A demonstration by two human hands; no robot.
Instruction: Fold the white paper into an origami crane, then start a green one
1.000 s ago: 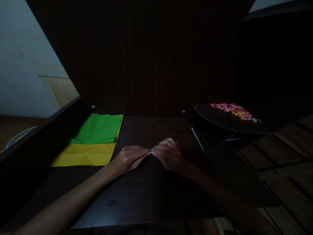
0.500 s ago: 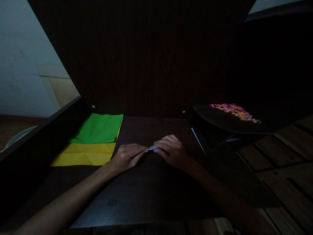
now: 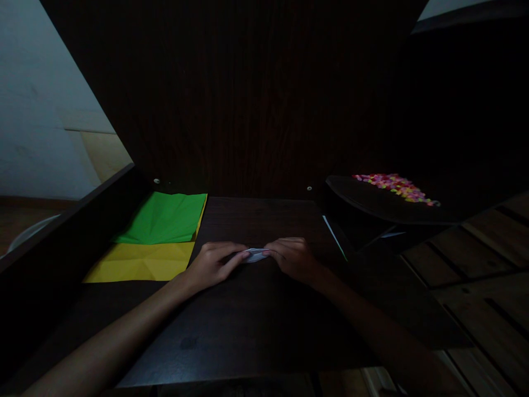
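Note:
A small piece of folded white paper (image 3: 255, 255) is stretched between my two hands, just over the dark wooden surface (image 3: 231, 325). My left hand (image 3: 217, 260) pinches its left end between thumb and fingers. The right end is gripped by my right hand (image 3: 291, 255), fingers curled over it and thumb underneath. Part of the paper is hidden by the fingertips, and the dim light blurs its folds.
Left of my hands lie a creased green sheet (image 3: 161, 218) and a yellow sheet (image 3: 138, 262) partly under it. Small pink, red and yellow pieces (image 3: 397, 186) are heaped on a dark curved ledge (image 3: 363, 201) at right. A dark panel (image 3: 248, 99) rises behind.
My right hand has shifted its grip to the paper's right end, lowering its raised fingers. More of the paper's white face now shows between the hands.

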